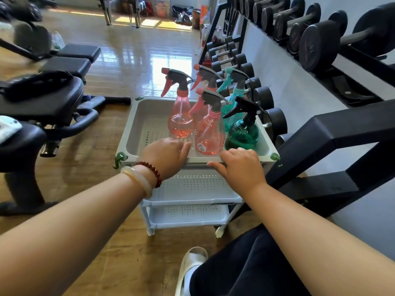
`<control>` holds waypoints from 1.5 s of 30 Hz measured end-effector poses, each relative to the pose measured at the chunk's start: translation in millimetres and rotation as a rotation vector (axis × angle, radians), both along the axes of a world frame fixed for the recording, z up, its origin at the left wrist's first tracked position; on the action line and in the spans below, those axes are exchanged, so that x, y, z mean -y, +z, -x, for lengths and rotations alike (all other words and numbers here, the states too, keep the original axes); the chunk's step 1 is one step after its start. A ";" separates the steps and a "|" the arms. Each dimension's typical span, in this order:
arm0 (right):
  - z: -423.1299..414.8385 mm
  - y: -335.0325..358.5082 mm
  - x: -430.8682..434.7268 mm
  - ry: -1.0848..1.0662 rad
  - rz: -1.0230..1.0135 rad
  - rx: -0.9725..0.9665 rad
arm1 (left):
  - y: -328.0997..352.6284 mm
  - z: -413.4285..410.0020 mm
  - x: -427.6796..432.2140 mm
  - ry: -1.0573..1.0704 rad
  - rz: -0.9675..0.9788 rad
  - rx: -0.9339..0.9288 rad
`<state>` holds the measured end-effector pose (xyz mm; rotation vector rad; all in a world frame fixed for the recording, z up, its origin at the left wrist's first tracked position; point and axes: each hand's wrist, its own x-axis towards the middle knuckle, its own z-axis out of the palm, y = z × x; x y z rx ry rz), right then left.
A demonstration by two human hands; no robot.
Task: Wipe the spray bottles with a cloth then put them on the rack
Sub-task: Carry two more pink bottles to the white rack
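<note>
A white three-tier plastic rack (132, 133) stands on the wooden floor beside the dumbbell stand. Several spray bottles stand upright in its top tray: a pink one (180, 120) at the middle, a pink one (209, 135) nearer me, another pink one (210, 85) behind it, a teal one (236, 92) at the back right, and a dark green one (242, 133) with a black trigger at the front right. My left hand (166, 154) grips the tray's near rim, fingers over the edge. My right hand (241, 165) grips the same rim further right, thumb underneath.
A black dumbbell stand (333, 133) with dumbbells (320, 45) runs along the right wall, close to the rack. Black weight benches (47, 97) fill the left side. A pale cloth-like thing (8, 129) lies on a seat at far left. My sandalled foot (190, 265) is below the rack.
</note>
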<state>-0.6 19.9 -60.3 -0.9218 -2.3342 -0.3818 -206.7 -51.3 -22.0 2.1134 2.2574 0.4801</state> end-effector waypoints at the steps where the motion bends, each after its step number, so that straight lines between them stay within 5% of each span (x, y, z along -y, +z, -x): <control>1: -0.5 -0.3 -0.2 0.004 0.005 0.005 | -0.7 -0.5 5.4 -0.053 0.007 -0.053; 9: -1.1 1.3 3.6 0.034 0.014 -0.033 | -0.1 5.0 15.0 -0.196 0.093 -0.299; 34: -24.6 2.9 38.4 0.052 0.013 -0.021 | -5.2 -16.9 45.2 -0.212 0.014 -0.301; 45: -42.8 10.1 33.8 -0.046 0.070 0.035 | 6.0 -41.5 28.6 -0.296 -0.092 -0.146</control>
